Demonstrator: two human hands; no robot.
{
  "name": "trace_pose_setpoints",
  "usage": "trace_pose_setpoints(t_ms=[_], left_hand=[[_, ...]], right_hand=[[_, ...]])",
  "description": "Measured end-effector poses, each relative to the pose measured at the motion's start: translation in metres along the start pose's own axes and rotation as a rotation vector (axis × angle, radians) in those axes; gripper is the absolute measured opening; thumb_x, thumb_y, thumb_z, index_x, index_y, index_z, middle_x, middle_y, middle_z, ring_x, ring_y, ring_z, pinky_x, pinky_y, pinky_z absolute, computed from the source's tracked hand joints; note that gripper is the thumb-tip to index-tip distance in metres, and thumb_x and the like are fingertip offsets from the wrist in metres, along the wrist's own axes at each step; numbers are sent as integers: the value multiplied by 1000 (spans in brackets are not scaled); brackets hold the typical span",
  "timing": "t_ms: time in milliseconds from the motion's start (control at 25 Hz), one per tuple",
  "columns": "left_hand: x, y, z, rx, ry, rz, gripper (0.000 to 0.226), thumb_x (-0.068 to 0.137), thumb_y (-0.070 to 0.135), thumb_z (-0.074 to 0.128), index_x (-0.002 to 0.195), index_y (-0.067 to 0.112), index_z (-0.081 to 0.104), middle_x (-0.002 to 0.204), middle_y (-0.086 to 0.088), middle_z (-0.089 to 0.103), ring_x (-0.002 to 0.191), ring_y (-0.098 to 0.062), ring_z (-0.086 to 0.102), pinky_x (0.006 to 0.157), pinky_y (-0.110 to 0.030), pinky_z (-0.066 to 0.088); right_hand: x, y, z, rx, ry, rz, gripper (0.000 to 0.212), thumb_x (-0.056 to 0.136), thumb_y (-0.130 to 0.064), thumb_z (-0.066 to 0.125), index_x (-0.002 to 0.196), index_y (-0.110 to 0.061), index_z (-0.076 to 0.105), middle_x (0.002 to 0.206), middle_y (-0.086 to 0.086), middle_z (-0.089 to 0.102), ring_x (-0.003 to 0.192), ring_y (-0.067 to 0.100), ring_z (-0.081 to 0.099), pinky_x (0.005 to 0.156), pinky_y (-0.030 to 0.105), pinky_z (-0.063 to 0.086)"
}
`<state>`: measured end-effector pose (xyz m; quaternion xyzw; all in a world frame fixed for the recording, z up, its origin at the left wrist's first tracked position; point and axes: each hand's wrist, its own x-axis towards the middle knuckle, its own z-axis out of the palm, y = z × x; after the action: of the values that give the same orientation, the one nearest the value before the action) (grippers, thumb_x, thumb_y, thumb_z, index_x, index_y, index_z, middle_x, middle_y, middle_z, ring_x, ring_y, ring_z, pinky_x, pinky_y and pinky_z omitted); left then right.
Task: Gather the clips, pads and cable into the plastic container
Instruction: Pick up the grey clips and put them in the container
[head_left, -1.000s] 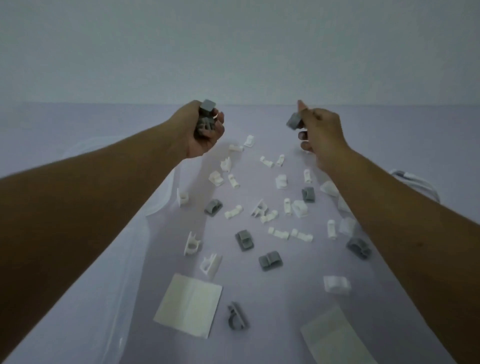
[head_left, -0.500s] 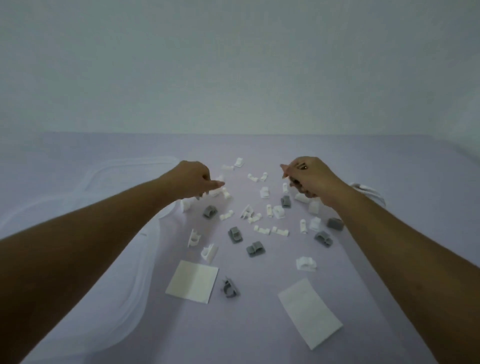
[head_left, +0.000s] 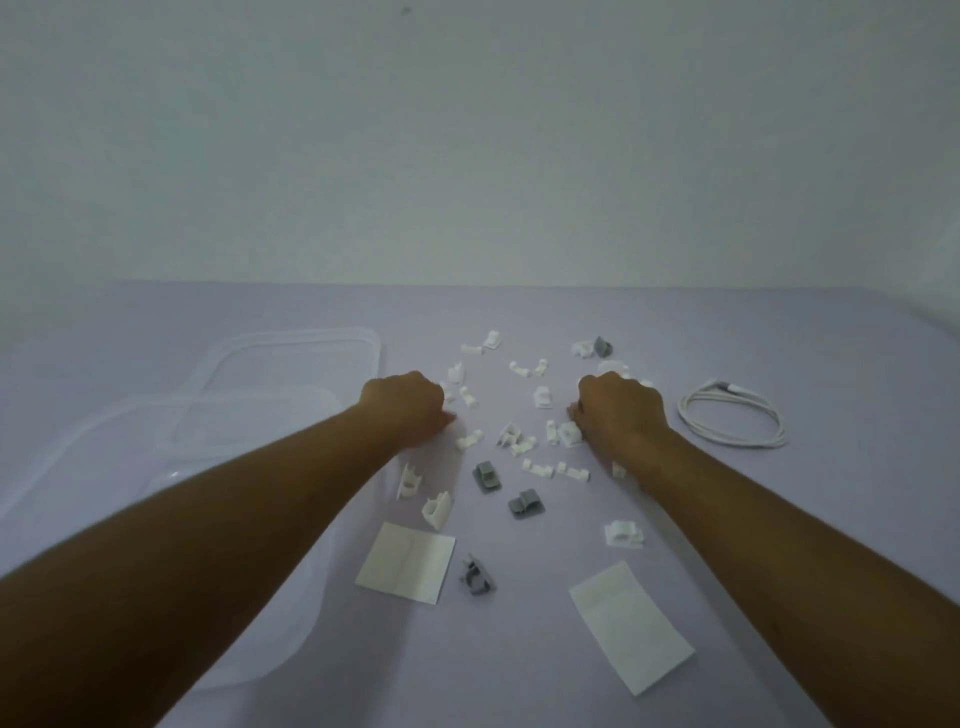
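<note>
Clip-gathering step. Left hand and right hand rest fisted among the clips on the desk; what each grip holds cannot be told. Container lies left of the clips, cable right, pads nearer. Next: carry handfuls to the container.

Two hands were present. Two rectangular white pads lay at 6 o'clock. One coiled white cable lay at 3 o'clock. Four grey clips were visible. The white clips, roughly twenty, could not be counted exactly.
</note>
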<state>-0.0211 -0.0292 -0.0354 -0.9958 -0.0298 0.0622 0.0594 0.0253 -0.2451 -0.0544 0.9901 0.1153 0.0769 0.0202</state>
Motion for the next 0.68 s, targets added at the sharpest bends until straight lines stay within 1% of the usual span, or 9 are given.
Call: trace_pose_setpoints(t_ms=[80,120,200,240,320,400,480,600,680], left_hand=[[-4,-13,-17,-501,-88,-55,41,99,44,39,77,14,58,74,-3,60,56,-15,53,48,-15,39],[-9,-21,-27,-887,-156,-93,41,99,43,41,73,15,54,64,0,52,45,-11,43,38,-12,30],[-27,-44,-47,-1602,-250,-122,37,99,42,42,72,18,51,57,4,38,38,-5,33,32,-12,18],[-39,-58,-54,-1841,-256,-105,36,99,42,42,72,19,50,54,7,35,37,-4,32,30,-11,16],[-66,-90,-62,-2130,-233,-83,35,98,40,44,71,19,50,49,10,35,38,-2,34,28,-9,18],[-93,-118,-58,-2170,-207,-154,31,97,36,47,74,17,54,52,10,39,41,-2,39,27,-8,23],[-125,-140,-43,-2035,-254,-291,24,94,32,52,79,15,58,58,7,41,45,-4,43,27,-8,27],[-163,-164,-13,-1717,-436,-406,19,94,28,54,85,12,62,67,-1,46,51,-10,49,31,-10,33],[-178,-171,5,-1434,-526,-423,21,95,29,54,88,13,66,77,-4,59,58,-14,56,39,-16,41]], right_hand=[[0,2,-12,237,-17,62,31,96,-37,49,99,-11,65,100,12,66,89,30,64,71,31,45],[1,3,-22,506,-63,111,32,95,-39,52,91,-10,64,88,14,65,73,27,62,61,27,44],[-3,-4,-43,1257,-282,252,29,94,-34,56,84,-8,62,70,9,55,47,14,46,39,17,32],[-9,-13,-53,1561,-418,311,26,94,-32,57,84,-8,61,67,6,52,42,8,41,32,15,27],[-20,-39,-70,1844,-628,309,22,94,-29,57,85,-10,59,66,2,50,40,3,43,27,9,24],[-29,-70,-86,1837,-751,186,21,93,-28,57,86,-9,59,69,2,51,45,4,47,27,7,25],[-42,-105,-100,1671,-797,-15,20,93,-27,57,88,-8,60,73,4,52,51,7,49,30,7,28],[-57,-152,-114,1165,-785,-378,22,91,-30,62,93,-8,64,82,5,63,62,11,55,42,14,39],[-66,-184,-116,739,-652,-629,26,89,-36,64,94,-11,66,81,1,67,62,10,57,52,20,44]])
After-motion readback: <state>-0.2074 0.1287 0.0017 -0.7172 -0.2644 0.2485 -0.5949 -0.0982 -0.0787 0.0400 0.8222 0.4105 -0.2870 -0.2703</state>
